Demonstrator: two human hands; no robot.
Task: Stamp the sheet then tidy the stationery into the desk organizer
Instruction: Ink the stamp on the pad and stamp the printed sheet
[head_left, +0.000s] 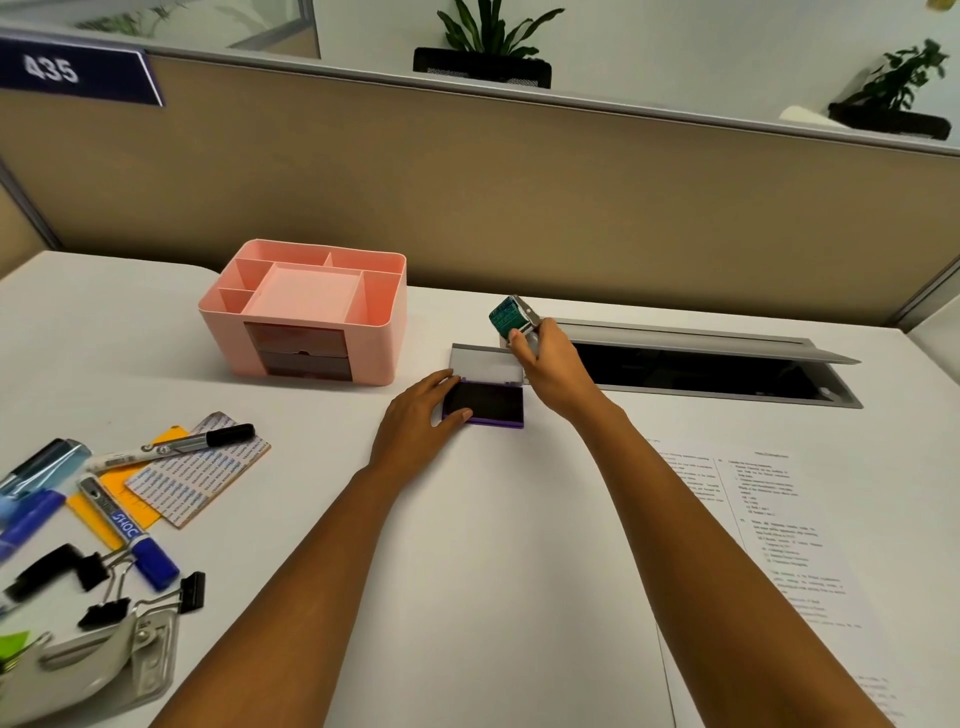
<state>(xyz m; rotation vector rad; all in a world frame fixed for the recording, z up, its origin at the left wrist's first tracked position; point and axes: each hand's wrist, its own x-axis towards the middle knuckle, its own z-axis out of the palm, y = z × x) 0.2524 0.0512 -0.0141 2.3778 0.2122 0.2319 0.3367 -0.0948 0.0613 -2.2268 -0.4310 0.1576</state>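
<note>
Gripping the date stamp (511, 315) by its metal frame, my right hand (550, 371) has it lifted clear of the bench (493, 545), the green rubber bands tipped up and away so the face is visible. I judge this as a check of the face or the moment just ahead of inking. Directly below and a little to the left of that hand sits the open ink pad (491, 402), its grey lid (485, 364) folded back toward the partition. My left hand (421, 426) lies against the pad's left edge, fingers spread along the far side and thumb at the near corner, loosely bracketing the purple case. That reads as steadying it so it will not slide when the stamp comes down.

Nearer me from the right hand, along the forearm, lies the printed sheet (769, 519), flat on the bench and apparently not yet stamped. Beyond the left hand and further left stands the pink desk organizer (306, 312), its compartments showing nothing inside. Well off to the left of both hands the stationery waits loose: markers (171, 449), binder clips (150, 592), sticky-note pads (197, 478) and a hole punch (104, 660). Behind the right hand is an open cable hatch (701, 374).
</note>
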